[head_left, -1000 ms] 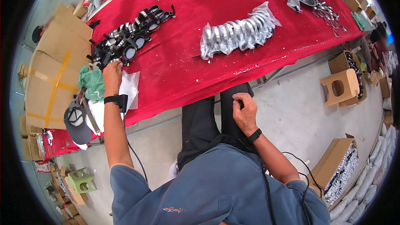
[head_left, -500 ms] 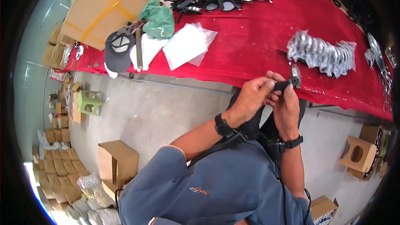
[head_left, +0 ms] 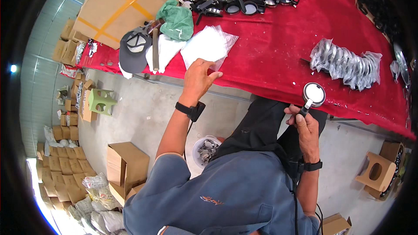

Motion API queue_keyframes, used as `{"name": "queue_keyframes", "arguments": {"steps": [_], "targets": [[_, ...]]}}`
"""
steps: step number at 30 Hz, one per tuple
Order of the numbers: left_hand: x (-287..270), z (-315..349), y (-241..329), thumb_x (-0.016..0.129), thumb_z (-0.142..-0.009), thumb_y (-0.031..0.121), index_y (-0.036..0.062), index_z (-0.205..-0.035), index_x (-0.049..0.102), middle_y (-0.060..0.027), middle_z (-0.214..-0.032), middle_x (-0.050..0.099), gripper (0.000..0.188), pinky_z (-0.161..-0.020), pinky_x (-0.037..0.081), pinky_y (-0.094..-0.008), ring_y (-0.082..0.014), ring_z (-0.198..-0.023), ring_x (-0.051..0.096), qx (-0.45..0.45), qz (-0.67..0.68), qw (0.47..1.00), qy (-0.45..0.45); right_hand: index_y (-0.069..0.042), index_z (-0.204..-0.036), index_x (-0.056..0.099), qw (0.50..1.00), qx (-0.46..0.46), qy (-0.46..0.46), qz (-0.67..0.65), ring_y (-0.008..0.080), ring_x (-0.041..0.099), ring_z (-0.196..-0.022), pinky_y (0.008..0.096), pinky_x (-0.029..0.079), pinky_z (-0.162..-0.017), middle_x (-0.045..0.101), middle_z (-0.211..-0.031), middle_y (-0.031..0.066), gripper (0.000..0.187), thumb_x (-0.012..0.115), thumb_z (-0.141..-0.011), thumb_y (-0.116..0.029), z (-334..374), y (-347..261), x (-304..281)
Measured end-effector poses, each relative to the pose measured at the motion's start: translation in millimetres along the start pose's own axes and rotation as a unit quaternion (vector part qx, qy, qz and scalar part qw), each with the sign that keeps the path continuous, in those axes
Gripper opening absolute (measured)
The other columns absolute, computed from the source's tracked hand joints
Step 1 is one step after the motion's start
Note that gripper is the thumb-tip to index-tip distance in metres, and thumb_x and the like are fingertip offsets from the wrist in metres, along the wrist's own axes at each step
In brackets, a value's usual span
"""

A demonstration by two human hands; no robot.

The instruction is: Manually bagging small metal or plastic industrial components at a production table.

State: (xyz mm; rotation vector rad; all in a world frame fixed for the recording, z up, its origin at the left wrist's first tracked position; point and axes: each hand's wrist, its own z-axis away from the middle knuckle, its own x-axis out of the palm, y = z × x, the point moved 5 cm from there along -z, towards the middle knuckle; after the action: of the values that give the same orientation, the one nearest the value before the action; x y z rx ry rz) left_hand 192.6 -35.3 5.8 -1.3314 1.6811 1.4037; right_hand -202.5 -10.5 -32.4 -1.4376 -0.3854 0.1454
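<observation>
Wears a slate-blue short-sleeved shirt (head_left: 230, 180), trimmed at the left sleeve with thin pale orange piping and marked on its left half with a small orange-and-white script emblem (head_left: 211, 200). Shows faint pocket-like stitching on the shirt's right half. Has on black trousers (head_left: 244, 128) beyond the shirt's hem. Bears, past the shirt's left sleeve at the left hand (head_left: 198, 80), a black wristband (head_left: 183, 108) with a boxy black module (head_left: 198, 111) and thin cable; past its right sleeve, at the right hand (head_left: 308, 135), another black band (head_left: 313, 166). Trails a black cord (head_left: 295, 202) along the shirt's right side.

Bright, mostly even light; sheets (head_left: 201, 45) nearly washed out; lower-left glare; table (head_left: 265, 48) bowed; corners black.
</observation>
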Motion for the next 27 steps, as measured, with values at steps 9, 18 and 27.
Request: {"name": "queue_keyframes", "arguments": {"steps": [9,18,27], "targets": [[30,-11,-2,0.079,-0.093,0.019,0.0033,-0.101,0.078,-0.0144,-0.088,0.069,0.017,-0.076,0.056,-0.0448,-0.0337,-0.084,0.07,0.03,-0.109,0.991,0.067,0.005,-0.138,0.069,1.0,-0.002,-0.007,0.014,0.0178,0.072,-0.103,0.0348,0.058,-0.094,0.077,-0.126,0.0142,0.039,0.059,-0.113,-0.023,2,-3,11],[5,-2,67,0.079,-0.093,0.01,0.0052,-0.096,0.075,-0.0123,-0.088,0.07,0.008,-0.072,0.055,-0.0427,-0.0337,-0.082,0.069,0.132,0.032,0.982,0.131,0.006,-0.129,0.069,0.999,0.02,0.019,-0.021,0.0142,0.066,-0.089,0.0331,0.058,-0.085,0.077,-0.113,0.0142,0.037,0.057,-0.113,-0.024,-5,11,10],[61,17,134,0.085,-0.093,0.019,-0.0001,-0.094,0.078,-0.0096,-0.078,0.075,0.02,-0.062,0.051,-0.0303,-0.0144,-0.067,0.066,0.009,0.3,0.954,-0.012,0.004,-0.127,0.069,0.989,0.007,0.098,0.109,0.009,0.055,-0.079,0.0269,0.051,-0.076,0.077,-0.11,0.006,0.055,0.091,-0.082,-0.019,-41,16,39]]}}
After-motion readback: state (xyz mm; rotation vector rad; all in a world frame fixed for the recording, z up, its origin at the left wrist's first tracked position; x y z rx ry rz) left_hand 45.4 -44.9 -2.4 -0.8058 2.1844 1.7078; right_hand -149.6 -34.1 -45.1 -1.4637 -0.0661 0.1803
